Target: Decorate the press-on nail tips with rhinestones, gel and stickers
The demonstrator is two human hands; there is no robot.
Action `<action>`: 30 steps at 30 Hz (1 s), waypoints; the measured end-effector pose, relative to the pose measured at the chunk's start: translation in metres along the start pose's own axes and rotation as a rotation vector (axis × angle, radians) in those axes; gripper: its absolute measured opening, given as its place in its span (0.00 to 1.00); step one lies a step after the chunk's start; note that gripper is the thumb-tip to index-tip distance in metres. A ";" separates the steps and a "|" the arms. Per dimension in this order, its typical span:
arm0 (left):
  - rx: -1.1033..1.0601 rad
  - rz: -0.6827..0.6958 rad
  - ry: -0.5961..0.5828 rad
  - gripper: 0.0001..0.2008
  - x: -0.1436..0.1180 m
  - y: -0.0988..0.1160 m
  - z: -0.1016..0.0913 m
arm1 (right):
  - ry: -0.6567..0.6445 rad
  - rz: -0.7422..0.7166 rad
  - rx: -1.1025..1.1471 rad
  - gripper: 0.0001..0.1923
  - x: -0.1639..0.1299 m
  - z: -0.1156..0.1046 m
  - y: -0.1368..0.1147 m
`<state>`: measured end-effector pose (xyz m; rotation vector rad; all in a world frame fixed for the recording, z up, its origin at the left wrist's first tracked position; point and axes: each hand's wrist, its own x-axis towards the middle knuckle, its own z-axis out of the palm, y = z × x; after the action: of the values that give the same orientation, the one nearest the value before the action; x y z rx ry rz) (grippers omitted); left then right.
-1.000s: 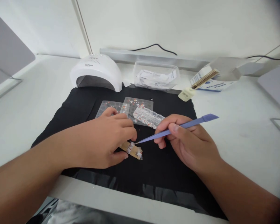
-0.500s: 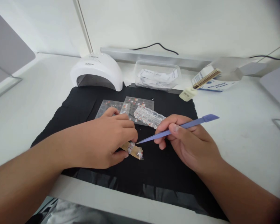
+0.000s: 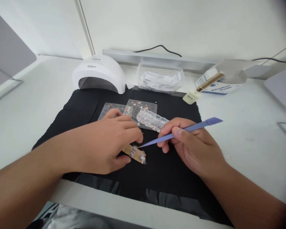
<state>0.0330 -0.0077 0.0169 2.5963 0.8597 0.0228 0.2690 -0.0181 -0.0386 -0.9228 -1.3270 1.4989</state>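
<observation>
A pair of purple tweezers [image 3: 166, 137] is gripped between the thumb and fingers of my right hand [image 3: 193, 146]. Its fine tip meets the edge of a tan strip [image 3: 137, 154] that carries clear, shiny decorations. The strip lies on the black mat [image 3: 157, 175], its left end hidden under my left hand [image 3: 112, 143]. My left index finger and thumb are apart on either side of the strip. Beyond the hands lie two clear sheets [image 3: 145, 105] dotted with small orange and white pieces, and a clear compartment case [image 3: 151, 119] of small decorations.
At the back left stands a white nail lamp [image 3: 100, 71]. Behind the mat sits a clear plastic tub [image 3: 160, 76] with paper packets. A pale bottle [image 3: 191, 97], a bundle of thin sticks [image 3: 211, 81] and an opened box [image 3: 225, 88] are at the back right.
My left index finger and thumb have spread slightly away from the strip, showing more of it. The tweezers have hardly moved, their tip still at the decorated band.
</observation>
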 end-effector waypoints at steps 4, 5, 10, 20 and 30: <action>-0.027 0.021 0.008 0.08 -0.001 0.000 -0.001 | -0.001 0.006 0.005 0.09 0.000 0.000 -0.001; -0.036 0.030 0.004 0.08 -0.001 0.000 -0.001 | -0.001 0.010 0.003 0.09 0.000 0.001 -0.001; -0.040 0.055 0.003 0.05 -0.001 -0.002 -0.001 | -0.002 0.021 0.012 0.09 -0.001 0.001 -0.002; -0.018 0.059 0.001 0.05 -0.001 -0.002 0.002 | -0.012 0.000 0.039 0.10 0.000 0.000 0.002; 0.000 0.072 -0.028 0.03 -0.001 -0.004 0.002 | -0.007 0.012 0.025 0.10 -0.001 0.001 0.000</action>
<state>0.0307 -0.0061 0.0136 2.6196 0.7564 0.0063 0.2688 -0.0191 -0.0387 -0.9114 -1.3073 1.5258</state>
